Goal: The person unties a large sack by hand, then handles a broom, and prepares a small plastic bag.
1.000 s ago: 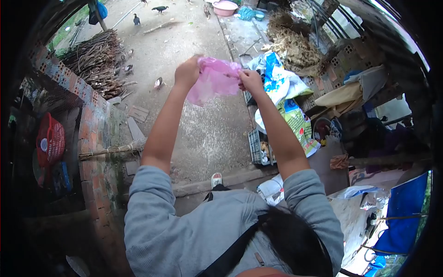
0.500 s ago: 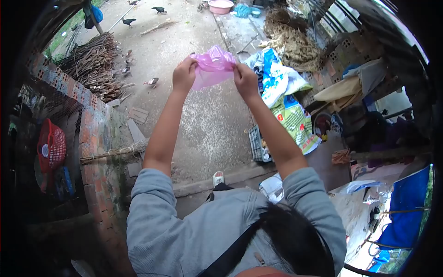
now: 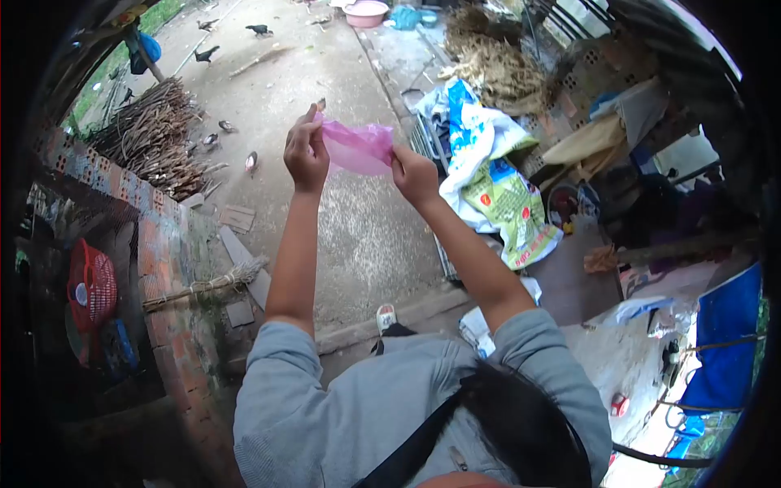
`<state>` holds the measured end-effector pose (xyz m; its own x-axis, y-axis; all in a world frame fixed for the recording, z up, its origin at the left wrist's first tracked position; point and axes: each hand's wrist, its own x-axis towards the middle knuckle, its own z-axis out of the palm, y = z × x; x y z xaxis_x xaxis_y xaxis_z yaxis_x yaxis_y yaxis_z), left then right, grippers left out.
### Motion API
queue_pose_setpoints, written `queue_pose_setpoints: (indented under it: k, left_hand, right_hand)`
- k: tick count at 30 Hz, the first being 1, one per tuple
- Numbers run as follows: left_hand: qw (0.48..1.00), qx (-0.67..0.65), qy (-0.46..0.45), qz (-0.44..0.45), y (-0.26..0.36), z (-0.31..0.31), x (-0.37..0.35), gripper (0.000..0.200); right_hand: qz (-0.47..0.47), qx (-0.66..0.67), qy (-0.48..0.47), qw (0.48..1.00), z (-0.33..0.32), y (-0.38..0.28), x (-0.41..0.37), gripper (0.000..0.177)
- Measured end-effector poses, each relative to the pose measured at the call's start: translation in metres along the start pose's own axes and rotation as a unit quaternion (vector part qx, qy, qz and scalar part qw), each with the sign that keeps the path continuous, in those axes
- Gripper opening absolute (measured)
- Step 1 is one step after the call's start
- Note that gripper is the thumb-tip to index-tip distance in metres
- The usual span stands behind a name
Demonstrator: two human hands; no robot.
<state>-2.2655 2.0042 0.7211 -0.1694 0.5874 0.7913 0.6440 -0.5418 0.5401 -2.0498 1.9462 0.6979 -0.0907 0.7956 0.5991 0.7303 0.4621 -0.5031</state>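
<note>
A thin pink plastic bag [image 3: 356, 150] is stretched between my two hands, out in front of my body above the concrete ground. My left hand [image 3: 306, 156] pinches its left edge, with the fingers pointing up and curled. At the opposite edge, my right hand [image 3: 414, 174] grips the bag between thumb and fingers. The bag looks flat and see-through, sagging a little in the middle. Both arms reach forward, and nothing else shows in either hand.
Printed sacks [image 3: 496, 183] lie in a heap at the right, near dry fibre [image 3: 496, 69]. Stacked sticks [image 3: 150, 134] and a brick wall [image 3: 167, 268] stand left, with a twig broom [image 3: 215, 285]. Ducklings [image 3: 250, 161] and black chickens [image 3: 207, 54] are farther out. A pink basin [image 3: 365, 14] sits at the back.
Both hands have moved slightly left and a little lower with the bag. The bag is pulled flatter, and the left hand has turned so its fingers point more upward.
</note>
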Motion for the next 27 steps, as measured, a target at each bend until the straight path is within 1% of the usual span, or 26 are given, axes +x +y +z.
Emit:
queue_pose_setpoints:
  k: [1,2,4,5,6,7,8,9,10,11,12,13,14,15,16,17,18,19,20,21,22,23,24,25,26,27]
  left_hand:
    - [0.997,0.029,0.032,0.068,-0.002,-0.003,-0.020,0.011]
    - [0.976,0.035,-0.198,-0.083,-0.020,0.005,-0.040,0.012]
    - [0.990,-0.040,-0.120,-0.067,-0.017,0.014,-0.058,0.009]
    - [0.991,-0.046,-0.110,-0.056,-0.003,0.019,-0.046,0.009]
    - [0.999,0.022,-0.042,0.009,0.014,0.015,-0.045,0.008]
    - [0.993,0.093,0.013,0.066,0.028,0.005,-0.062,0.007]
    - [0.994,0.094,-0.006,0.058,0.026,0.000,-0.090,0.007]
    - [0.997,0.058,-0.045,0.008,0.019,0.005,-0.101,0.006]
    - [0.997,0.014,-0.070,-0.035,0.012,0.026,-0.096,0.006]
    - [0.995,0.095,-0.034,-0.008,0.040,0.018,-0.089,0.005]
    - [0.995,0.094,-0.044,-0.010,0.047,0.026,-0.093,0.005]
    - [0.985,0.044,-0.136,-0.101,0.050,0.028,-0.107,0.003]
    - [0.960,-0.006,-0.210,-0.183,0.053,0.030,-0.111,0.003]
    - [0.989,0.005,-0.107,-0.102,0.069,0.031,-0.107,0.004]
    - [0.990,-0.002,-0.100,-0.096,0.097,0.035,-0.088,0.004]
    - [0.999,0.031,-0.020,0.001,0.136,0.025,-0.078,0.003]
    - [0.992,0.064,0.051,0.097,0.167,0.015,-0.084,0.006]
    - [0.992,0.062,0.042,0.099,0.189,0.017,-0.096,0.006]
    - [0.982,-0.178,0.008,-0.063,0.212,0.023,-0.103,0.008]
    - [0.888,-0.401,-0.029,-0.223,0.234,0.025,-0.109,0.011]
    - [0.887,-0.405,-0.031,-0.221,0.256,0.021,-0.117,0.011]
    - [0.819,-0.492,-0.018,-0.295,0.280,0.015,-0.125,0.010]
    - [0.737,-0.569,-0.009,-0.365,0.300,0.014,-0.131,0.010]
    - [0.806,-0.488,-0.041,-0.331,0.274,0.030,-0.157,0.014]
    - [0.804,-0.494,-0.051,-0.328,0.276,0.041,-0.179,0.014]
    - [0.686,-0.639,-0.053,-0.344,0.285,0.050,-0.201,0.026]
  right_hand:
    - [0.096,-0.058,-0.101,0.989,0.008,0.017,-0.012,0.020]
    - [0.114,-0.020,-0.123,0.986,0.024,0.050,-0.030,0.021]
    - [0.137,-0.041,-0.003,0.990,0.000,0.028,-0.035,0.021]
    - [0.128,-0.045,0.009,0.991,-0.008,0.034,-0.024,0.021]
    - [0.138,-0.067,-0.038,0.987,-0.013,0.039,-0.031,0.022]
    - [0.161,-0.086,-0.095,0.979,-0.016,0.038,-0.057,0.022]
    - [0.212,0.007,-0.136,0.968,-0.005,0.064,-0.074,0.022]
    - [0.196,-0.017,-0.077,0.977,-0.016,0.049,-0.085,0.023]
    - [0.167,-0.048,-0.007,0.985,-0.033,0.042,-0.076,0.023]
    - [0.156,-0.054,0.004,0.986,-0.041,0.062,-0.059,0.023]
    - [0.151,-0.017,-0.026,0.988,-0.037,0.083,-0.072,0.023]
    - [0.162,0.028,-0.064,0.984,-0.034,0.087,-0.111,0.023]
    - [0.171,0.003,-0.014,0.985,-0.062,0.062,-0.109,0.021]
    - [0.198,0.015,-0.016,0.980,-0.087,0.045,-0.102,0.021]
    - [0.226,0.025,-0.021,0.974,-0.107,0.038,-0.106,0.020]
    - [0.225,0.090,-0.066,0.968,-0.115,0.052,-0.113,0.023]
    - [0.230,0.160,-0.112,0.954,-0.119,0.065,-0.128,0.026]
    - [0.281,0.363,-0.189,0.868,-0.135,0.067,-0.137,0.040]
    - [0.281,0.363,-0.182,0.869,-0.159,0.064,-0.146,0.040]
    - [0.344,0.465,-0.207,0.789,-0.185,0.059,-0.162,0.045]
    - [0.398,0.557,-0.228,0.692,-0.210,0.057,-0.181,0.050]
    - [0.408,0.558,-0.236,0.683,-0.229,0.064,-0.202,0.058]
    - [0.429,0.557,-0.227,0.674,-0.248,0.068,-0.224,0.066]
    - [0.457,0.590,-0.206,0.633,-0.267,0.074,-0.245,0.071]
    - [0.483,0.622,-0.181,0.589,-0.285,0.077,-0.264,0.076]
    - [0.482,0.623,-0.167,0.593,-0.304,0.074,-0.281,0.076]
